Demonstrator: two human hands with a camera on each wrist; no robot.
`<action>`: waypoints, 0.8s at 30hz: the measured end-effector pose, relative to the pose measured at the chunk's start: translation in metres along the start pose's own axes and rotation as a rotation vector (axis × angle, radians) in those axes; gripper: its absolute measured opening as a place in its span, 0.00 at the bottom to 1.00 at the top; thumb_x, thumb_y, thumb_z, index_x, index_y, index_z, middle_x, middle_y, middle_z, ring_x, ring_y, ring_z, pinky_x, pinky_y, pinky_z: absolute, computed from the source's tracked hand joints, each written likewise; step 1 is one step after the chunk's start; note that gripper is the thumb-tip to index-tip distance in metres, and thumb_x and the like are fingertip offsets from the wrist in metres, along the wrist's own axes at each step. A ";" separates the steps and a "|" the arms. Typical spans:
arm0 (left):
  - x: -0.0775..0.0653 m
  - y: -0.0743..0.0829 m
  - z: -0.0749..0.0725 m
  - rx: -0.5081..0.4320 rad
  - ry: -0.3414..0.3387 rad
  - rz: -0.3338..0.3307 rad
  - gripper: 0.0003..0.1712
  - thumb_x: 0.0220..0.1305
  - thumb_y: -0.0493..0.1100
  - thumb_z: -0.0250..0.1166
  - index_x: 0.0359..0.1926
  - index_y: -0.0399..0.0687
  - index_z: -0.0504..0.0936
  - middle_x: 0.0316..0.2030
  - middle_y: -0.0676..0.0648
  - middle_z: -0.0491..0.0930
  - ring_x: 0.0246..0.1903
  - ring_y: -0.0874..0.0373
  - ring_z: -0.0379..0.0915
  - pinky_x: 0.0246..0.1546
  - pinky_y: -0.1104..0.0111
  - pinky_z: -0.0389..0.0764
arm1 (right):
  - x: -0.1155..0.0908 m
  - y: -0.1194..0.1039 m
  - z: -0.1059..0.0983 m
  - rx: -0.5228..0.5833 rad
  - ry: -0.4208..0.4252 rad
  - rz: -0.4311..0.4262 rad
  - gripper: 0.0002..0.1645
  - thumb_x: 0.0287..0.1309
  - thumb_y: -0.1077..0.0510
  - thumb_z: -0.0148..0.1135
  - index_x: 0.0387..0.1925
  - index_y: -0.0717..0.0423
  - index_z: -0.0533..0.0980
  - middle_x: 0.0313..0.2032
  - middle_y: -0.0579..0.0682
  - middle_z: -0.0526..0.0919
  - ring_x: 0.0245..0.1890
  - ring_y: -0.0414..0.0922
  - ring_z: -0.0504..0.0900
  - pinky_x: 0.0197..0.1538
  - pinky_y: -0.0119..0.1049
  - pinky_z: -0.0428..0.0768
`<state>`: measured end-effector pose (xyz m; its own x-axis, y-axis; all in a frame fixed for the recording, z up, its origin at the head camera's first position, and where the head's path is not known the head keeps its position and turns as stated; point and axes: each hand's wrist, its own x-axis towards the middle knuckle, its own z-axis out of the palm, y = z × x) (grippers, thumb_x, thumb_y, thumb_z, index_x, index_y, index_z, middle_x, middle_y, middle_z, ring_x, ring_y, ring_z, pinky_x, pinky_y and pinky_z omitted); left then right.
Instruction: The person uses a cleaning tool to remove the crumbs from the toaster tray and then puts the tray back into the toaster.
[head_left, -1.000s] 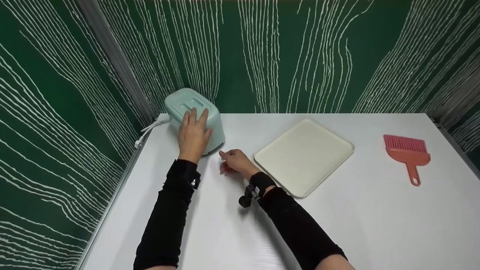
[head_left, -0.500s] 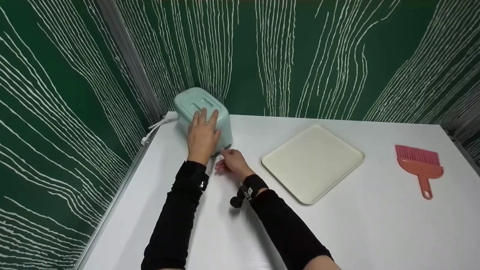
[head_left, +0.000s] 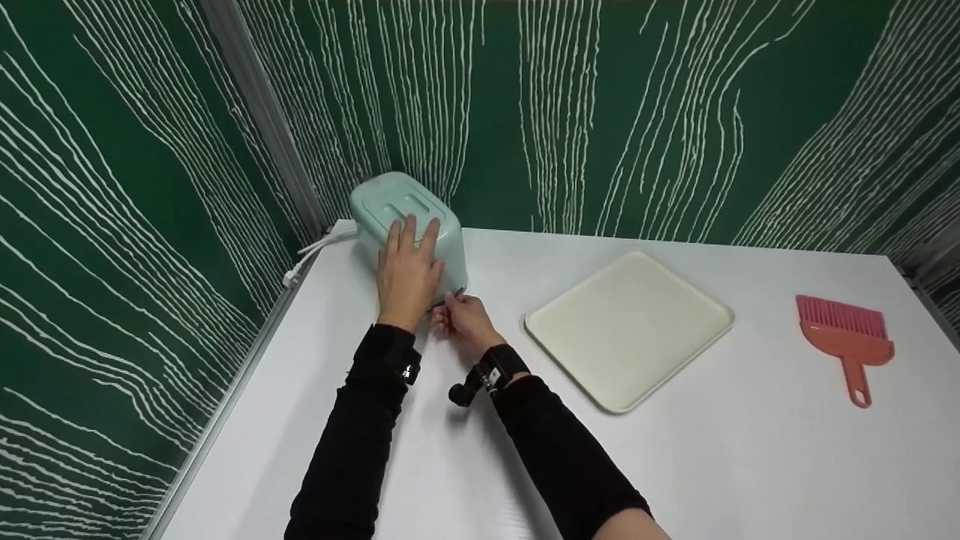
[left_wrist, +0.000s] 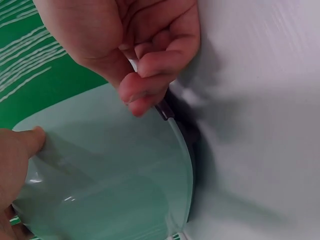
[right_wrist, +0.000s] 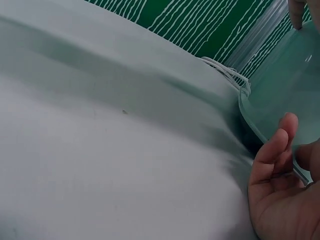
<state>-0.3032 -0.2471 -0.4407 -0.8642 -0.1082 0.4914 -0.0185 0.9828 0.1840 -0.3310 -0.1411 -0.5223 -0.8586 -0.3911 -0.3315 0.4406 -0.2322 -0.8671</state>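
A mint-green toaster [head_left: 409, 202] stands at the back left of the white table. My left hand [head_left: 407, 281] rests on its top with the fingers laid straight, the thumb against the near end. Low at that end, my right hand [head_left: 465, 319] has its fingers curled and pinches the edge of what looks like a crumb tray; a dark piece [left_wrist: 164, 109] of the base shows right at the fingertips in the left wrist view. Most of the pinched edge is hidden by the fingers. In the right wrist view the curled fingers [right_wrist: 275, 155] lie against the toaster's lower edge.
A cream rectangular tray [head_left: 630, 330] lies right of the hands. Farther right is a coral hand brush [head_left: 844, 330] with pink bristles. The toaster's white cord and plug [head_left: 292, 277] hang at the table's left edge. Green walls with white streaks enclose the back and sides.
The right hand has moved left from beside the toaster to its lower near edge, and its fingers have closed there. The left hand stays on the toaster. The head view has turned slightly.
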 end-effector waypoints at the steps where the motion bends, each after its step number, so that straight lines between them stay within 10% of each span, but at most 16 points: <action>1: 0.000 0.000 0.000 -0.002 0.003 0.002 0.38 0.73 0.48 0.70 0.80 0.56 0.70 0.80 0.36 0.65 0.81 0.36 0.58 0.72 0.36 0.73 | 0.000 0.000 0.000 0.009 0.003 0.007 0.18 0.86 0.57 0.47 0.36 0.62 0.74 0.19 0.45 0.79 0.18 0.35 0.75 0.24 0.25 0.75; 24: 0.001 0.000 -0.001 0.004 -0.043 -0.012 0.38 0.75 0.49 0.68 0.81 0.58 0.68 0.81 0.37 0.62 0.82 0.37 0.55 0.75 0.38 0.70 | 0.000 0.003 0.002 0.053 0.007 -0.002 0.20 0.86 0.57 0.47 0.32 0.60 0.70 0.18 0.46 0.77 0.17 0.36 0.74 0.23 0.26 0.74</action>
<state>-0.3036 -0.2473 -0.4392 -0.8847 -0.1140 0.4519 -0.0313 0.9820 0.1865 -0.3290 -0.1440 -0.5242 -0.8613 -0.3841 -0.3327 0.4521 -0.2801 -0.8469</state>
